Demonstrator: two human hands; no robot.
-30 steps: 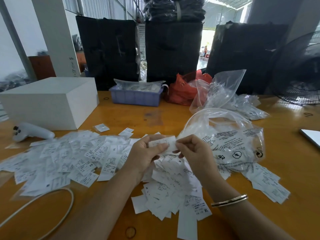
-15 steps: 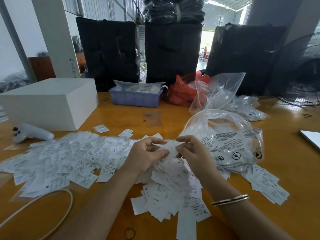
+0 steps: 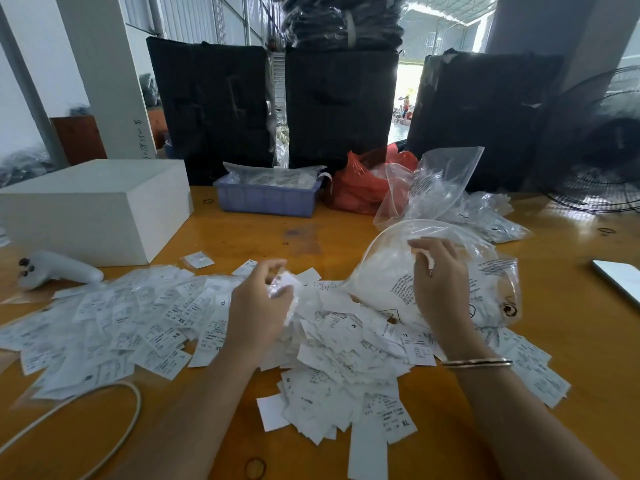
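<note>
Several white printed size labels [image 3: 149,327] lie in a loose heap across the orange table [image 3: 588,341], spreading from the left side to under my wrists. My left hand [image 3: 258,308] is over the middle of the heap, its curled fingers pinching a small white label [image 3: 284,285] that looks blurred. A clear plastic bag [image 3: 384,282] with black print stands open on the right of the heap. My right hand [image 3: 441,285], a bangle on its wrist, is at the bag's mouth and its curled fingers pinch the bag's near wall.
A white box [image 3: 97,209] and a white controller [image 3: 59,271] sit at the left. At the back stand a blue tray [image 3: 266,200], a red bag [image 3: 363,188], more clear bags [image 3: 485,216] and a fan [image 3: 609,150]. A cable [image 3: 124,431] loops at front left; a flat device [image 3: 620,277] lies right.
Both hands held one label between them; now they have parted. My right hand has moved right and up to the bag's mouth, and my left keeps the label.
</note>
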